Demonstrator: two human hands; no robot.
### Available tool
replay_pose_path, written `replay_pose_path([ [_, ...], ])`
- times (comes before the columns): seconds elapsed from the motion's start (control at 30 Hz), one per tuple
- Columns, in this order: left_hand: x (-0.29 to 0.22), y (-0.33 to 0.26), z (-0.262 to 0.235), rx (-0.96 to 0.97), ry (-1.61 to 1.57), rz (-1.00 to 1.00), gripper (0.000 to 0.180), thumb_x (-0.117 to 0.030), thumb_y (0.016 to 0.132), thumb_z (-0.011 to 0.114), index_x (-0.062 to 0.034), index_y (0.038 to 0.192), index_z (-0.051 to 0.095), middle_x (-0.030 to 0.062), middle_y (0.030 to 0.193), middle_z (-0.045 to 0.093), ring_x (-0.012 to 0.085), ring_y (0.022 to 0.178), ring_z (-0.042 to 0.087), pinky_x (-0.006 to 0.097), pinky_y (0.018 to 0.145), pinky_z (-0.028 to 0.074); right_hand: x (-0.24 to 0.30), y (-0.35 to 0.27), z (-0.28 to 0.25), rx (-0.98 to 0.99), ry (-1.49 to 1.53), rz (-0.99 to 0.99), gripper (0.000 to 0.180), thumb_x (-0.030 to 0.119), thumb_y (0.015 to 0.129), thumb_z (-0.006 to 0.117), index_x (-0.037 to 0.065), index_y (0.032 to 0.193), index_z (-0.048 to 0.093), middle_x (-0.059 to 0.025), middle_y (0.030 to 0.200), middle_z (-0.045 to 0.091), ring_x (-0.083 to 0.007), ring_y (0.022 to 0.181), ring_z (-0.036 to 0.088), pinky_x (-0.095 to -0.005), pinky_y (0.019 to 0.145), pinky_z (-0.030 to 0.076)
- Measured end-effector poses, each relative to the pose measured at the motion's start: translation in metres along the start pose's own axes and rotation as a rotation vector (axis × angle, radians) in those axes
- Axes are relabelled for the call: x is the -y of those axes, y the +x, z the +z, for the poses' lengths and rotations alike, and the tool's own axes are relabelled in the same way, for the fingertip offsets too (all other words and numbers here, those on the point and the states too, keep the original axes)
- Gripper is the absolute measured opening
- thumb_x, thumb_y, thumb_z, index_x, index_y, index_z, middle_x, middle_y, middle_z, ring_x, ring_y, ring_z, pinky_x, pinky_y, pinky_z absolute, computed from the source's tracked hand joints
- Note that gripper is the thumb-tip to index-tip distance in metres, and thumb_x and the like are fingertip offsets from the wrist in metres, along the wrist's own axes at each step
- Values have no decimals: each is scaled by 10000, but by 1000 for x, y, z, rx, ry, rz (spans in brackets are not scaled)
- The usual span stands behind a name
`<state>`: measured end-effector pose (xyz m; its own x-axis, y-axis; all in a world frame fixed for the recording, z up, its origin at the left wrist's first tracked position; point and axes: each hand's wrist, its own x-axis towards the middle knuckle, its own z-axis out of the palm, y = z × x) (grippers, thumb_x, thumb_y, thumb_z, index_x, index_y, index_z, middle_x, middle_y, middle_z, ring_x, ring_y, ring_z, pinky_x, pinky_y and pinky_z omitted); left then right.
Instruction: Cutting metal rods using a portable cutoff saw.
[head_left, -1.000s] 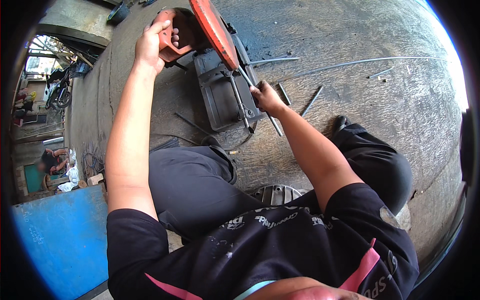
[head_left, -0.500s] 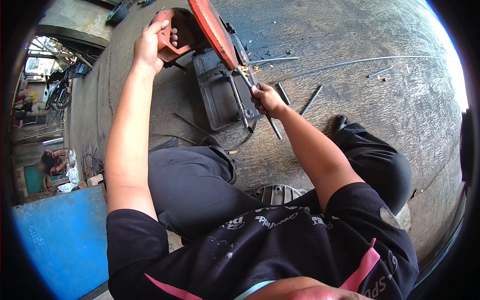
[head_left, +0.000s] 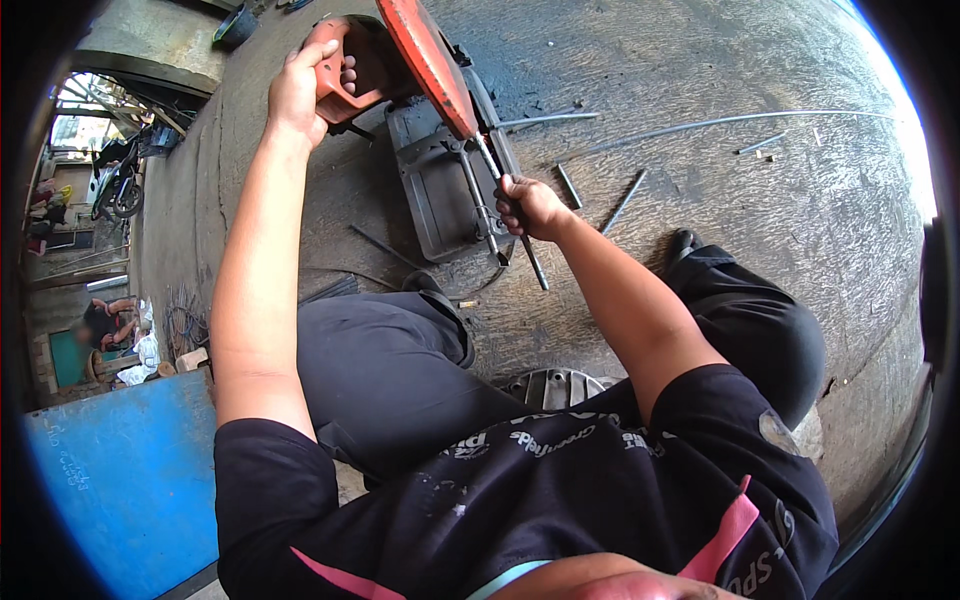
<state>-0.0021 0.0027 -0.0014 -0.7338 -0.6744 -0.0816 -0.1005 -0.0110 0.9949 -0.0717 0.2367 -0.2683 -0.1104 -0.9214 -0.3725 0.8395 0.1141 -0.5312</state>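
Observation:
A chop saw with an orange-red handle and guard (head_left: pixel 432 68) stands on its grey metal base (head_left: pixel 425 215) on the floor ahead of me. My left hand (head_left: pixel 305 90) is wrapped round the saw's handle, fingers through its loop. In my right hand (head_left: pixel 530 207) is a thin metal rod (head_left: pixel 536 266), closed in the fist. Its upper end reaches to the lower tip of the guard, beside the clamp screw (head_left: pixel 478 195) on the base. The guard hides the cutting disc, so contact with the rod cannot be made out.
Short cut rods (head_left: pixel 624 201) lie right of the saw, and a long thin rod (head_left: pixel 700 126) stretches rightward. A cable (head_left: pixel 345 272) runs near my left foot. At far left are a blue panel (head_left: pixel 120 480), a motorcycle (head_left: pixel 120 185) and another person (head_left: pixel 105 325) sitting low.
Sparks at the guard's tip have stopped. My right hand has shifted slightly left and down, and the rod's near end has swung left and toward me. My left hand stays on the handle.

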Motion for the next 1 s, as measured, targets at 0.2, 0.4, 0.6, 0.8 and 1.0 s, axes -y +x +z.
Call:
replay_pose_path([
  [0.2, -1, -3, 2, -8, 10, 0, 364, -206, 855, 576, 3, 1144, 499, 80, 864, 600, 154, 735, 587, 295, 665, 515, -1, 2, -5, 18, -4, 67, 323, 416, 966, 425, 115, 856, 467, -30, 638, 426, -154, 493, 391, -288, 439, 309],
  [0.4, -1, -4, 3, -14, 5, 2, 360, -207, 854, 577, 3, 1138, 503, 81, 866, 602, 155, 733, 588, 294, 663, 515, -5, 5, -5, 8, 0, 89, 376, 426, 983, 372, 83, 880, 485, -31, 637, 441, -150, 491, 403, -277, 433, 308],
  [0.6, -1, -3, 1, 1, 17, 11, 358, -212, 857, 575, 1, 1137, 506, 81, 874, 604, 153, 744, 591, 295, 676, 516, -2, 9, -7, -184, -351, -67, 395, 410, 988, 396, 54, 961, 565, -10, 616, 425, -108, 482, 401, -258, 424, 334],
  [0.8, 2, 1, -1, 16, 22, 14, 353, -214, 860, 569, -1, 1135, 507, 84, 881, 606, 152, 754, 592, 295, 682, 516, 3, 24, -18, -409, -822, -76, 312, 338, 927, 560, 39, 1004, 606, -100, 731, 587, -179, 572, 574, -345, 519, 466],
  [1.0, 0, -1, -1, 5, 7, 4, 349, -208, 858, 567, 0, 1132, 507, 85, 879, 605, 152, 751, 591, 295, 675, 516, -2, 24, -14, -617, -1052, -386, 332, 288, 871, 619, 19, 1047, 535, -214, 941, 640, -388, 928, 607, -440, 804, 463],
])
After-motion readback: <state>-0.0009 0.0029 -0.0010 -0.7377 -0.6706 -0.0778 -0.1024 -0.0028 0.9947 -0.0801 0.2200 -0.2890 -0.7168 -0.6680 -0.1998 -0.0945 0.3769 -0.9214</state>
